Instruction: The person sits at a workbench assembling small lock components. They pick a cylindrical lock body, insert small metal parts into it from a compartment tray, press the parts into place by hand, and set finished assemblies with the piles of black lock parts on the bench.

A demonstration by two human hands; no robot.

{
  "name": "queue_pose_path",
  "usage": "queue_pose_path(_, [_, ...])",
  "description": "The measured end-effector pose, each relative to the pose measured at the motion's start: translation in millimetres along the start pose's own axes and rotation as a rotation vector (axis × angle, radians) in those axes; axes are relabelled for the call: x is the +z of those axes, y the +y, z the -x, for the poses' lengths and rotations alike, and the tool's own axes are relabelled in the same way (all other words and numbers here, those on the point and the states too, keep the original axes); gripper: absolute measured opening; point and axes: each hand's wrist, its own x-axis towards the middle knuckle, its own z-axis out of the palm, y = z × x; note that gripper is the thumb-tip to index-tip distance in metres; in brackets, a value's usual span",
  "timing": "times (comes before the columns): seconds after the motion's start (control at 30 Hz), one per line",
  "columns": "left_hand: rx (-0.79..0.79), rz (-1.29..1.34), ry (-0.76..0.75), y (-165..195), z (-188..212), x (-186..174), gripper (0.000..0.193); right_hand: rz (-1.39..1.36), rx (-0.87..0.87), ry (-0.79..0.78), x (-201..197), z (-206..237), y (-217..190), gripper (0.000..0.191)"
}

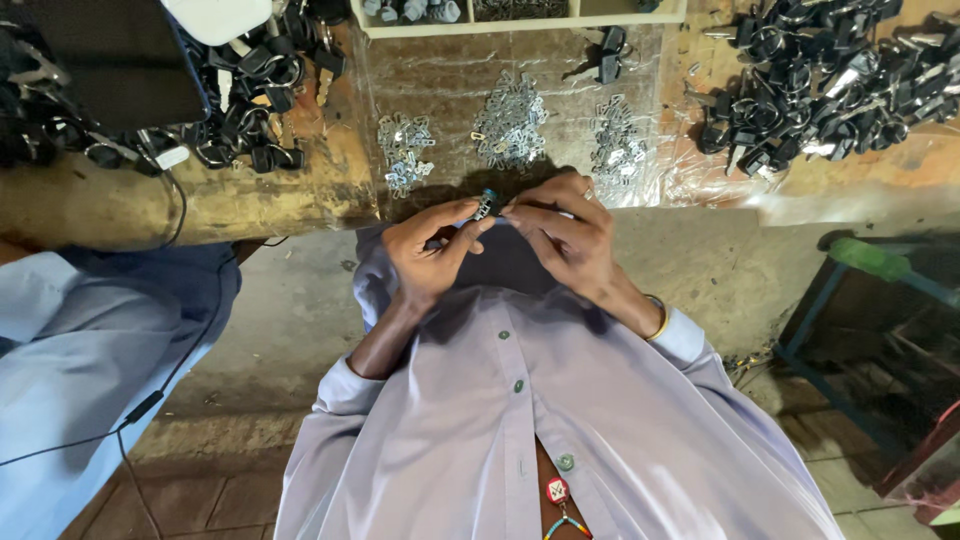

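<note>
Both my hands meet in front of my chest, just below the edge of a worn wooden workbench (300, 195). My left hand (432, 252) and my right hand (562, 235) pinch a small dark metal part (486, 205) between their fingertips. The part is mostly hidden by my fingers. On the bench just beyond lie three small heaps of flat silvery metal pieces: a left heap (404, 150), a middle heap (511, 120) and a right heap (616, 145).
Piles of black key-like parts lie at the bench's left (255, 90) and right (830, 85). A pale tray (520, 22) stands at the back. Another person's light blue sleeve (90, 350) is at left. A green-topped metal stool (870, 265) stands at right.
</note>
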Motion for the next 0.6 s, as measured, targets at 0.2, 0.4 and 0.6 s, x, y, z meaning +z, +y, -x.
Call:
queue_pose_path(0.2, [-0.028, 0.007, -0.024, 1, 3, 1, 0.025, -0.097, 0.157, 0.058, 8, -5, -7, 0.027])
queue_pose_path(0.4, [0.194, -0.307, -0.068, 2, 4, -1, 0.027, 0.028, 0.117, 0.047, 3, -1, -9, 0.028])
queue_pose_path(0.6, [0.09, -0.25, -0.065, 5, 4, 3, 0.027, 0.011, 0.136, 0.037, -4, 2, -8, 0.028])
